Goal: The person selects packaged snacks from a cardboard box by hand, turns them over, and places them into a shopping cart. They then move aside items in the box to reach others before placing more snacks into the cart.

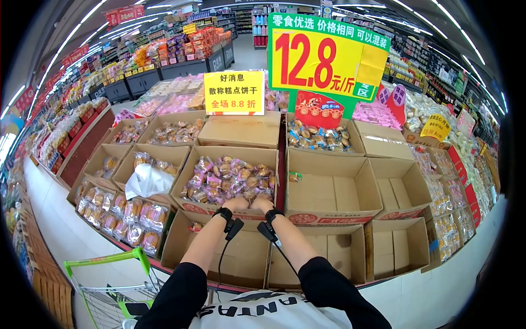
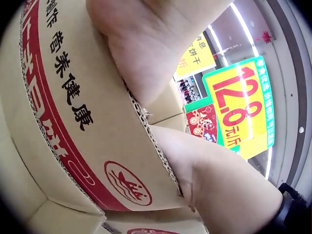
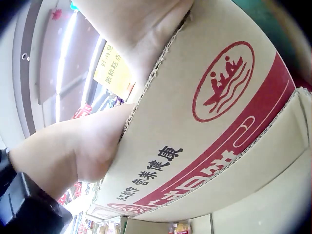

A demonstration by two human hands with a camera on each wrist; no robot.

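Observation:
A cardboard box (image 2: 92, 141) holds a heap of small pastries in clear and pink wrappers (image 1: 227, 174). Over its front wall reach both hands, side by side, at the near edge of the heap. The left hand (image 1: 235, 204) bends down inside the rim; its fingers are hidden behind the cardboard in the left wrist view. Close to its right, the right hand (image 1: 262, 203) also dips past the rim, fingers out of sight in the right wrist view. Wrists lie right at the cut edge of the wall. Whether the fingers hold any pastries I cannot tell.
Open boxes with bare bottoms (image 1: 329, 186) stand to the right and in front. Packaged pastries (image 1: 126, 216) fill a box at left, beside a white plastic bag (image 1: 149, 181). A shopping cart (image 1: 109, 279) stands at lower left. Price signs (image 1: 323, 57) rise behind the boxes.

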